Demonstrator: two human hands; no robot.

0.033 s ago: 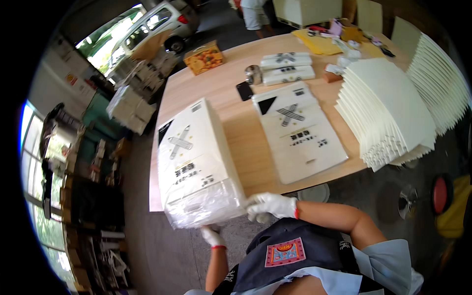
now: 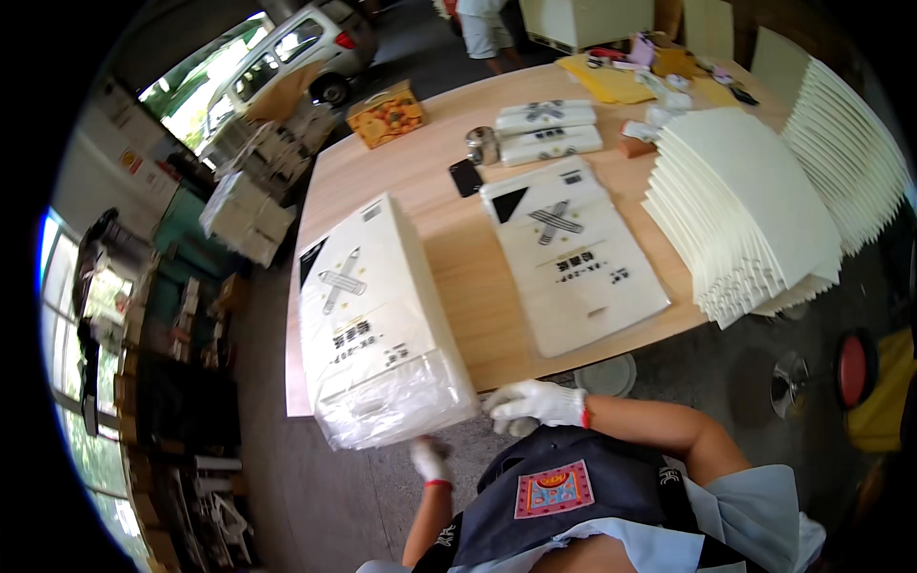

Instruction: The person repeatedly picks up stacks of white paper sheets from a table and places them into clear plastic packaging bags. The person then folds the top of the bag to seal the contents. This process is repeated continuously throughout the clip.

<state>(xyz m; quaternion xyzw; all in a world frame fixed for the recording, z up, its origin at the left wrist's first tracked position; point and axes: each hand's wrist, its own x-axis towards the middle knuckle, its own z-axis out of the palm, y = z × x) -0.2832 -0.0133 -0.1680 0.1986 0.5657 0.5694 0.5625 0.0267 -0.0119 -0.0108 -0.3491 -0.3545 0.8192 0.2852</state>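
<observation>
A tall stack of white paper in a printed clear plastic bag [image 2: 368,306] lies at the left of the table, its loose, crinkled bag end overhanging the near edge. My right hand [image 2: 540,405], in a white glove, is just off the near right corner of this pack, fingers loosely bent and nothing visible in them. Below the overhanging end is my gloved left hand [image 2: 432,460], its fingers blurred and partly hidden. To the right of the pack, a flat pile of printed plastic bags [image 2: 583,277] rests on the wooden table [image 2: 458,277].
Fanned stacks of cream sheets [image 2: 735,191] fill the right side. Farther back are a black phone [image 2: 466,178], a tape roll [image 2: 482,145], rolled printed bags [image 2: 549,143] and an orange fruit-print box [image 2: 387,115]. A stool [image 2: 611,375] stands under the near edge. Another person [image 2: 485,33] stands beyond.
My left hand has moved slightly right and down, away from the pack's underside. My right hand has shifted a little right, with a small gap to the pack. The view has shifted slightly.
</observation>
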